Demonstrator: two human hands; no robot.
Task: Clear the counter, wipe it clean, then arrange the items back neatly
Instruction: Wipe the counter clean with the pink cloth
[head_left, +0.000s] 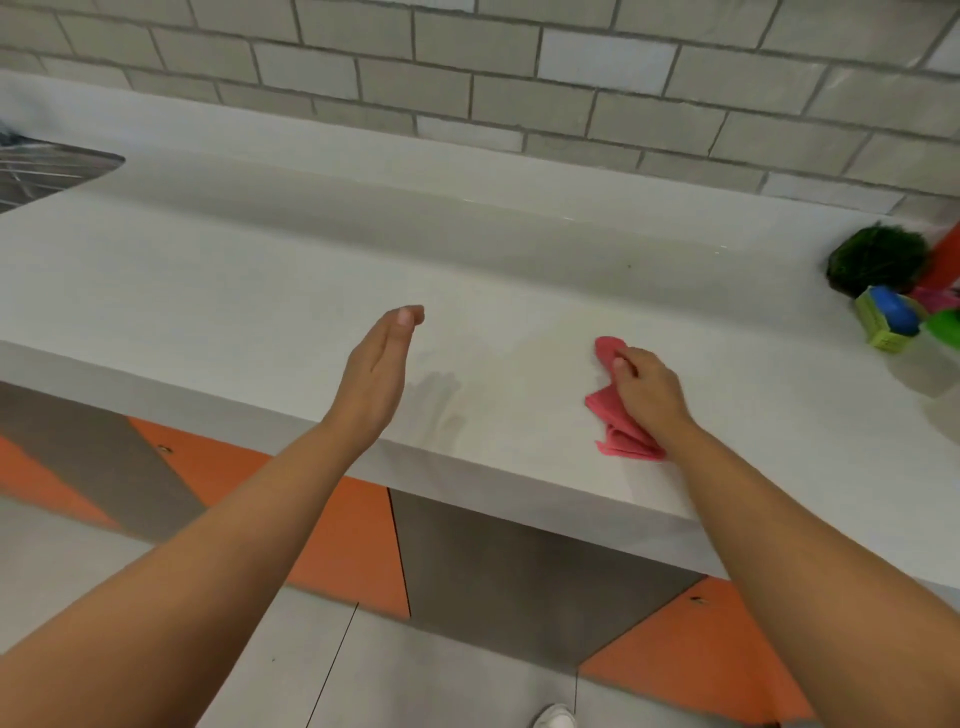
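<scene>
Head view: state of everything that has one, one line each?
left hand: open, fingers straight, holding nothing, above the counter.
right hand: grips the pink cloth, pressing it down.
pink cloth: bunched, lying near the counter's front edge.
counter: white, bears the cloth and other items.
blue item: sits in a green holder, right end.

Surface (260, 291): white, smooth, long.
- Left end: metal sink (47, 166) set into it.
- Near the front edge, right of middle: crumpled pink cloth (610, 410).
- Far right, clustered: dark green bristly tuft (878, 257); yellow-green holder (878, 332) with a blue item (893, 309) in it; further bright pieces, unclear.
</scene>
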